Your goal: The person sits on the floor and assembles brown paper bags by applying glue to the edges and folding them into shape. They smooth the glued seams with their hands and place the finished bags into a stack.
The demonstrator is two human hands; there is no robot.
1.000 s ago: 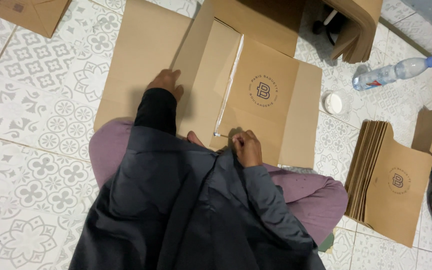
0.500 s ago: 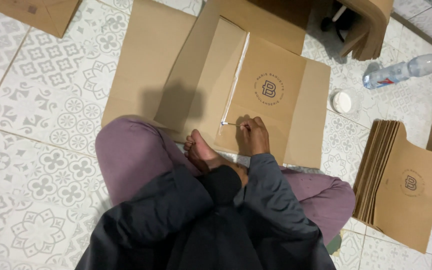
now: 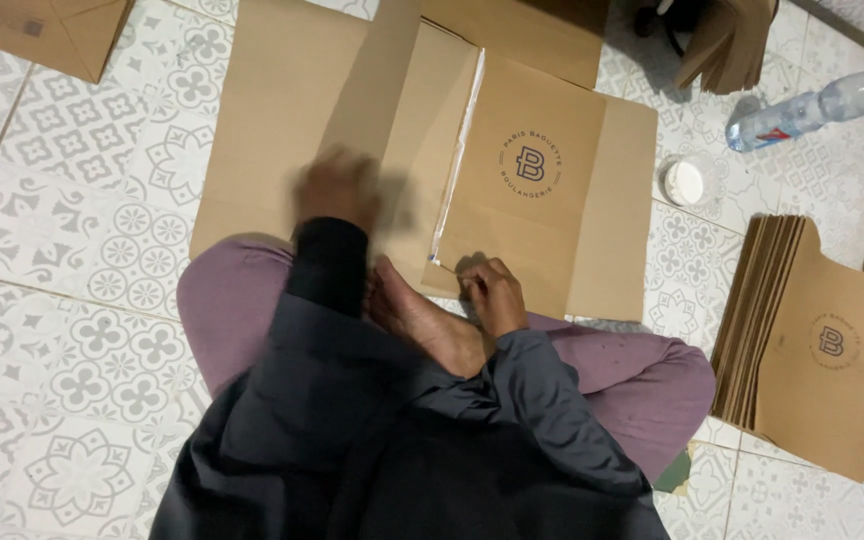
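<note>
A large brown paper sheet [image 3: 282, 110], partly folded into a bag with a round dark emblem [image 3: 530, 163], lies flat on the tiled floor before my crossed legs. A pale strip [image 3: 455, 150] runs along its middle fold. My left hand [image 3: 337, 188] is blurred with motion over the left flap, and I cannot make out its fingers. At the lower end of the strip, my right hand [image 3: 493, 292] pinches a thin light stick [image 3: 443, 266]. My bare foot [image 3: 422, 322] rests between the two hands.
A stack of finished brown bags [image 3: 802, 340] lies at the right. A clear water bottle [image 3: 817, 103] lies on its side at the upper right, with a small round white pot [image 3: 685, 182] near it. More brown paper sits at the top left [image 3: 42, 30] and top [image 3: 732, 40].
My left hand drew back out of sight, then swung forward again over the left flap. My right hand has stayed at the lower end of the fold.
</note>
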